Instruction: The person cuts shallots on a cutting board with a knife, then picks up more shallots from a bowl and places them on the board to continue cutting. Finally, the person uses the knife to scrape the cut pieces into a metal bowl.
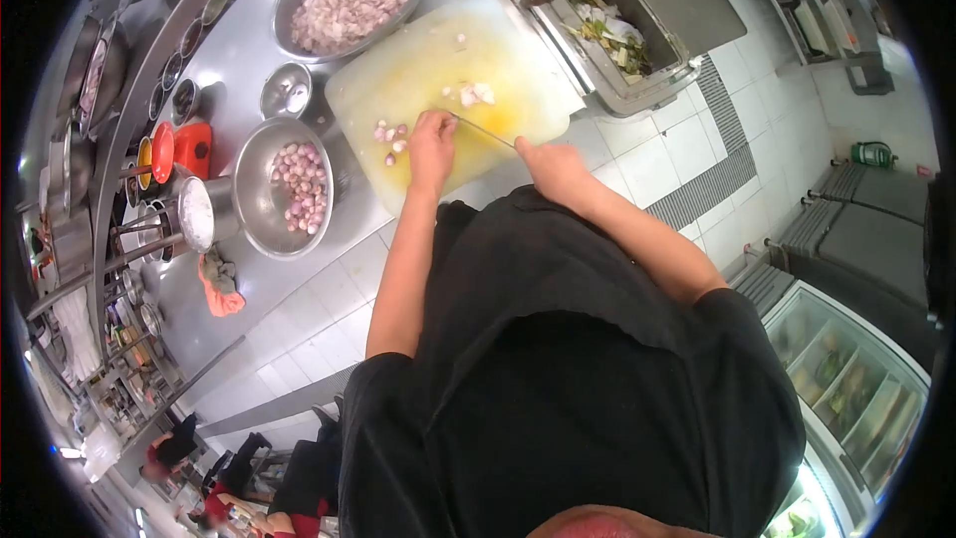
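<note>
My right hand is closed round the handle of a knife, whose thin blade points left across the cutting board. At the blade's tip, my left hand has its fingers curled together; what they hold is hidden. Several small purple shallots lie on the board just left of that hand. Above the blade sit a few pale peeled pieces. Yellow stains cover the board's middle.
Left of the board stand a steel bowl of whole shallots, a small steel bowl and a large basin of chopped shallots. A grey bin of scraps is at the right. An orange cloth lies near the table edge. People are farther back.
</note>
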### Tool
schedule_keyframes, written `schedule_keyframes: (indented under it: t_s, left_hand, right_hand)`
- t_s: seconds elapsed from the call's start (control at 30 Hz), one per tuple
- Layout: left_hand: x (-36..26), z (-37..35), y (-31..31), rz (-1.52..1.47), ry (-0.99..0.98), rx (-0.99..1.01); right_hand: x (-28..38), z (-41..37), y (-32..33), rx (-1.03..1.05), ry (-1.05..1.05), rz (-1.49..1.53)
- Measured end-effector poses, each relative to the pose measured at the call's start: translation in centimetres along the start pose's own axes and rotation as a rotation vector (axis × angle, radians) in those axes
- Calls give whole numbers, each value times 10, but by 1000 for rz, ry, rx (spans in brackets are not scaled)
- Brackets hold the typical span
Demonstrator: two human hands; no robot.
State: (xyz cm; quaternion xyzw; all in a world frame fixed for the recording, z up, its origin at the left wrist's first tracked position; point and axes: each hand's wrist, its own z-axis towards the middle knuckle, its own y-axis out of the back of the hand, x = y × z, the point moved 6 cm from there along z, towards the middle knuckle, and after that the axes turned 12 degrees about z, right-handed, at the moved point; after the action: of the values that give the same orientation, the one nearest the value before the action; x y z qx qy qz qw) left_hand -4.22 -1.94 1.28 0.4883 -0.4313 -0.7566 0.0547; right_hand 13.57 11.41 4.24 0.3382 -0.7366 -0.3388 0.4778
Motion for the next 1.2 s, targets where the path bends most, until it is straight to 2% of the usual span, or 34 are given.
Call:
schedule_keyframes:
  t_s: [0.2,0.3,0.37,0.57,0.63,0.73,0.8,0.93,1.03,1.1,1.13,1.2]
  left_hand:
    - [0,-1,-1,25,14,6]
    - [-9,8,-1,124,-76,33]
    - [-10,16,-8,137,-61,48]
    - [-12,17,-17,136,-103,68]
    - [-12,16,-15,110,-96,50]
    - [-11,15,-15,77,-99,33]
    - [-10,17,-15,84,-49,52]
    - [-9,14,-14,61,-33,40]
    - [-11,19,-13,111,-88,41]
    - [-30,17,-9,188,-381,-38]
    - [-30,17,-10,188,-379,-28]
    - [-18,20,-18,324,-184,79]
  right_hand:
    - [-13,7,-21,70,-63,69]
    - [-23,15,-20,78,-92,95]
    - [-29,11,-17,91,-136,104]
    - [-20,0,0,29,-115,108]
    - [-9,-6,8,9,-78,3]
    - [-14,-2,-4,-28,-48,17]
    - [-16,1,1,-36,-33,8]
    - [-11,-1,4,45,-63,13]
    - [-31,19,-14,21,-59,131]
    - [-35,21,-16,29,-101,141]
    - [-37,17,-15,38,-152,147]
    - [-36,8,-10,53,-157,135]
